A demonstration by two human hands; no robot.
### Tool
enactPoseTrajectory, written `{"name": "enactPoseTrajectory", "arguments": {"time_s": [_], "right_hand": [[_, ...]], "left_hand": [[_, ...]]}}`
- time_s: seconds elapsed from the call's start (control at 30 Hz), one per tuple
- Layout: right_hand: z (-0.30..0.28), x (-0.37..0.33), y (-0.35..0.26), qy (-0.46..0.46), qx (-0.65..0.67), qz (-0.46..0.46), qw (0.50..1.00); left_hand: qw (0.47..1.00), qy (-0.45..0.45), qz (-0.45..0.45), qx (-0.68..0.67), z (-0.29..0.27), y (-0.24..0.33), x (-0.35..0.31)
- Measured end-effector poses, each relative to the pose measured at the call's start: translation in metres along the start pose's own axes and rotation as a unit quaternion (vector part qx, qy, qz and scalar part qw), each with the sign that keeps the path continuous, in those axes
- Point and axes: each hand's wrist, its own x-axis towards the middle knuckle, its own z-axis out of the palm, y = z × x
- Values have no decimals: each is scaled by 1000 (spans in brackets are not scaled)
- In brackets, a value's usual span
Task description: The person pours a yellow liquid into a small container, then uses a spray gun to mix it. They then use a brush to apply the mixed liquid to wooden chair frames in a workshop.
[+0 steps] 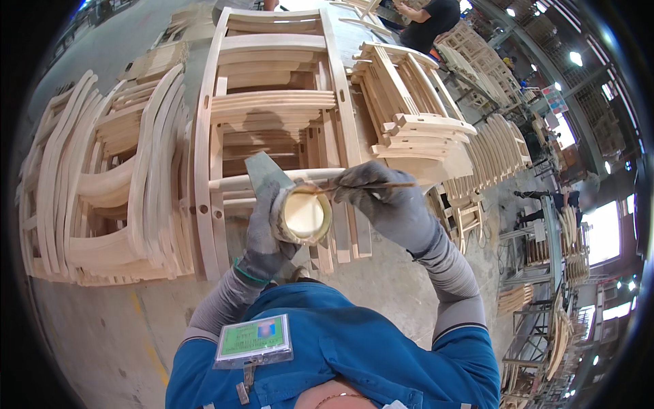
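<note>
My left hand (261,235), in a grey glove, is closed around a small round cup (328,221) of creamy white liquid (302,213), tilted so that its inside shows. A flat grey-green piece (263,168) juts out beyond the cup by the same fingers; whether they grip it is unclear. My right hand (385,204), also gloved, pinches a thin wooden stick (402,185). Its darker end lies across the cup's far rim. Whether that end carries bristles is too small to tell. Just beyond both hands stands a pale wooden chair frame (272,43) with crosspieces.
Stacked curved wooden frames (136,204) crowd the left side. To the right lie more wooden frames (422,126), with a row of chair parts (490,150) behind. A person in dark clothes (432,24) works at the far right. Concrete floor (102,320) shows around me.
</note>
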Motion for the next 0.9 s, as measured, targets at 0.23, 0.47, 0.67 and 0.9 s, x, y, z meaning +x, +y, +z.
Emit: {"name": "enactPoseTrajectory", "arguments": {"time_s": [0.23,0.47,0.67,0.9], "right_hand": [[5,-8,-12,66,128,98,985],[31,1,-22,-6,4,-35,999],[20,-22,-33,-163,-56,-121,977],[6,-9,-20,-64,92,-10,994]], "left_hand": [[776,-41,352,521,-26,3,-3],[999,1,-29,-41,-9,-3,6],[925,-64,159,340,-43,4,3],[901,-91,152,395,-37,4,2]]}}
